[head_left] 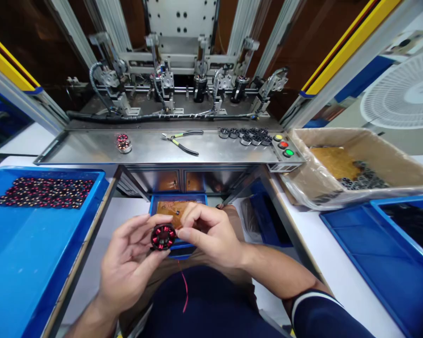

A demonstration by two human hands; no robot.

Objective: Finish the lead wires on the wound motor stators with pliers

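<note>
My left hand (pixel 132 258) is closed around the rim of a wound motor stator (pixel 163 237), thumb below and fingers above. The stator is round and black with red copper windings, and its face is turned up toward me. At its right edge, the thumb and forefinger of my right hand (pixel 211 234) are pinched together on a thin red wire. A length of red wire (pixel 185 286) hangs below the hands over my lap. The exact pinch point is small and partly hidden by the fingers.
A metal shelf holds cutting pliers (pixel 181 142), a few wound stators (pixel 123 143), several black-and-silver parts (pixel 248 135) and push buttons (pixel 284 145). Behind stands a winding machine (pixel 197 89). Blue trays (pixel 28 249) and a lined carton (pixel 359 136) flank me; a blue bin (pixel 178 198) sits below.
</note>
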